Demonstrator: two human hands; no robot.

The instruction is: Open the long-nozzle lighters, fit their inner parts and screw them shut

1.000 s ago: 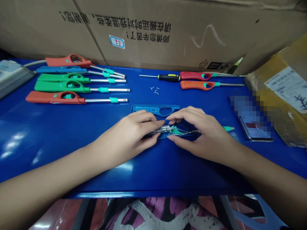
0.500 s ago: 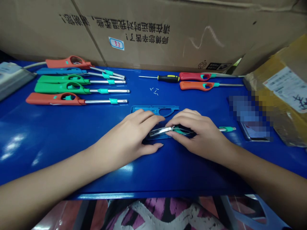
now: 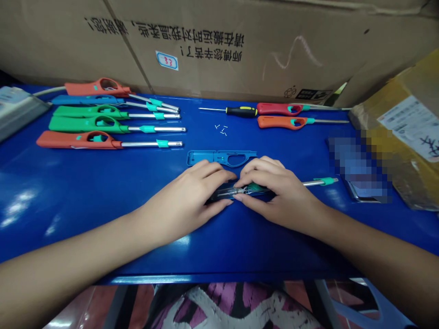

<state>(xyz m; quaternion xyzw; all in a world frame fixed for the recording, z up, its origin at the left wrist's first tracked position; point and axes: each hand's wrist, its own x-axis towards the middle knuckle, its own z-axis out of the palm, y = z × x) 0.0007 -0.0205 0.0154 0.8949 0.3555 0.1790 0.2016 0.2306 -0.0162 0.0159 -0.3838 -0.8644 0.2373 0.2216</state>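
Observation:
An opened gas lighter (image 3: 223, 194) lies low over the table between my hands, its clear fuel tank and green inner parts exposed. The metal barrel (image 3: 310, 183) with its green tip sticks out to the right, beyond my right hand. My left hand (image 3: 200, 196) curls round the tank's left end, thumb on the near side and fingers on the far side. My right hand (image 3: 274, 187) pinches the lighter where the tank meets the green trigger parts; its palm hides the section behind. Just beyond my fingers lies the loose blue half-shell (image 3: 202, 157), inner side up.
Several assembled lighters (image 3: 78, 140) are lined up at the left. Small screws (image 3: 222, 130) lie mid-table near a screwdriver (image 3: 240, 111). A red lighter (image 3: 279, 108) and an orange lighter (image 3: 279, 122) rest at the right, near a phone (image 3: 365, 189) and cardboard boxes (image 3: 206, 77).
My right thumb and finger have shifted slightly left onto the tank's end. The tank sits lower and flatter, and more of the barrel shows at the right. My left fingers have closed in on the tank.

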